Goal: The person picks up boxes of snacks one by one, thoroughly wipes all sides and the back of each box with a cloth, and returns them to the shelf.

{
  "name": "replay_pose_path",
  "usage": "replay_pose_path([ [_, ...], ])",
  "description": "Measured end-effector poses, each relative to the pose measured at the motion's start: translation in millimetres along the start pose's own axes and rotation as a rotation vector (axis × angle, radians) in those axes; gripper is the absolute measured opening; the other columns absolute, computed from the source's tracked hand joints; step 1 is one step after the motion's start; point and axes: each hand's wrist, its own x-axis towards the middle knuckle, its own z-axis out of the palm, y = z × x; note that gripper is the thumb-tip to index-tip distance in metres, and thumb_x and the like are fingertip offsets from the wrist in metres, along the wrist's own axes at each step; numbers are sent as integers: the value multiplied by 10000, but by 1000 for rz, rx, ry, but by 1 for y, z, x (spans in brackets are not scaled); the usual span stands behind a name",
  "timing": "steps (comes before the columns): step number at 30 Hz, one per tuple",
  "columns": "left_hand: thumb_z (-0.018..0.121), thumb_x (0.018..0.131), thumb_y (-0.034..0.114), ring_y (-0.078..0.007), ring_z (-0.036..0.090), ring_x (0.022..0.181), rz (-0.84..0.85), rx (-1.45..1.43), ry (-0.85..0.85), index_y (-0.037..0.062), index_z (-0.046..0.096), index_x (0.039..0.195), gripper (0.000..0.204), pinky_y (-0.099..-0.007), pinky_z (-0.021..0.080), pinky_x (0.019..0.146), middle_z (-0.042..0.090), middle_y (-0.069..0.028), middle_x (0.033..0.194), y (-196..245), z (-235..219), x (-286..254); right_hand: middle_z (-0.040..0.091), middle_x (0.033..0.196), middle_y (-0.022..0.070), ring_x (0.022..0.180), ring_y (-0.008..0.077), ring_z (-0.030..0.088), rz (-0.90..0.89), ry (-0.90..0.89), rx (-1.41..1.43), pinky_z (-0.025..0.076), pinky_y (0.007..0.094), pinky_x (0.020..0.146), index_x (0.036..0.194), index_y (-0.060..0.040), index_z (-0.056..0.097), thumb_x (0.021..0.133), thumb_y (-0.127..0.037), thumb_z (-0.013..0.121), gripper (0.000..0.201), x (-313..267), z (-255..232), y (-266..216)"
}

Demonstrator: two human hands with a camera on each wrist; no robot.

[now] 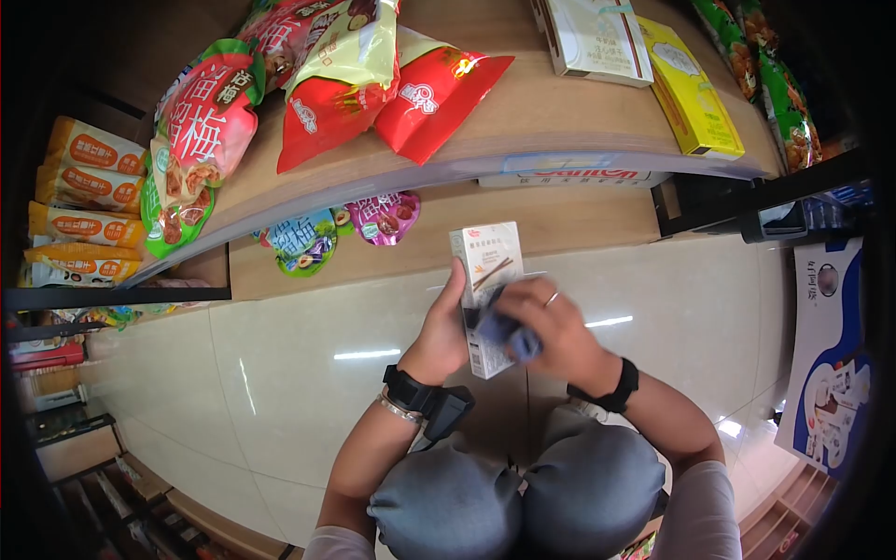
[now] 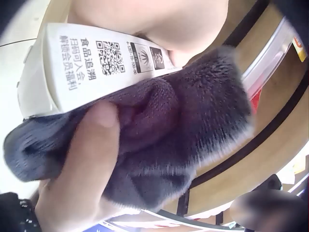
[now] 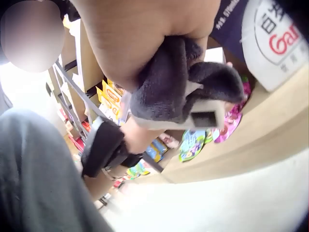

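Over the floor in the head view, my left hand (image 1: 437,334) grips a slim white carton (image 1: 493,250) by its side, with the thumb along one edge. My right hand (image 1: 564,343), blurred there, holds a bunched dark grey cloth (image 1: 509,332) against the carton's lower part. The left wrist view shows the plush cloth (image 2: 203,111) lying along a carton side (image 2: 87,72) printed with a QR code, the right thumb (image 2: 96,140) pressing on the fabric. In the right wrist view, folds of the cloth (image 3: 161,92) stick out below my right hand (image 3: 145,29) and cover much of the carton.
A curved wooden shelf (image 1: 560,121) ahead carries red snack bags (image 1: 434,103), a white box (image 1: 597,42) and a yellow box (image 1: 695,98). Plum pouches (image 1: 383,217) lie on the lower shelf. Orange packs (image 1: 89,191) stand at left; a blue-and-white carton (image 1: 826,345) is at right.
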Motion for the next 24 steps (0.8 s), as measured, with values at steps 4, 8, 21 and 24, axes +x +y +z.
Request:
replay_pose_path([
  [4, 424, 992, 442, -204, 566, 1119, -60, -82, 11, 58, 441, 1352, 526, -357, 432, 982, 574, -81, 1235, 5, -5, -1, 540, 1150, 159, 1048, 358, 548, -10, -79, 47, 472, 436, 907, 1136, -46, 563, 592, 4, 705, 564, -8, 2, 1],
  [8, 585, 925, 342, -153, 548, 1050, -37, 189, 24, 64, 451, 1312, 495, -323, 439, 905, 564, -34, 1124, 3, -6, -8, 585, 1104, 149, 985, 356, 576, 127, 170, 130, 488, 409, 875, 1071, -37, 601, 598, -22, 722, 489, -3, -6, 2],
  [21, 602, 939, 346, -181, 512, 1174, 89, 532, 98, 44, 267, 1399, 645, -342, 427, 981, 516, -104, 1279, -6, -13, 2, 597, 1047, 122, 905, 319, 576, 22, 67, -26, 496, 378, 777, 1006, -28, 624, 580, -2, 715, 437, 0, -18, -9],
  [24, 677, 894, 325, -181, 514, 1153, 49, 507, 98, 13, 306, 1363, 673, -311, 440, 952, 522, -105, 1244, -10, -11, 0, 597, 1053, 127, 904, 331, 578, 51, 228, -119, 492, 397, 793, 1015, -25, 616, 585, -2, 712, 441, 19, -24, 8],
])
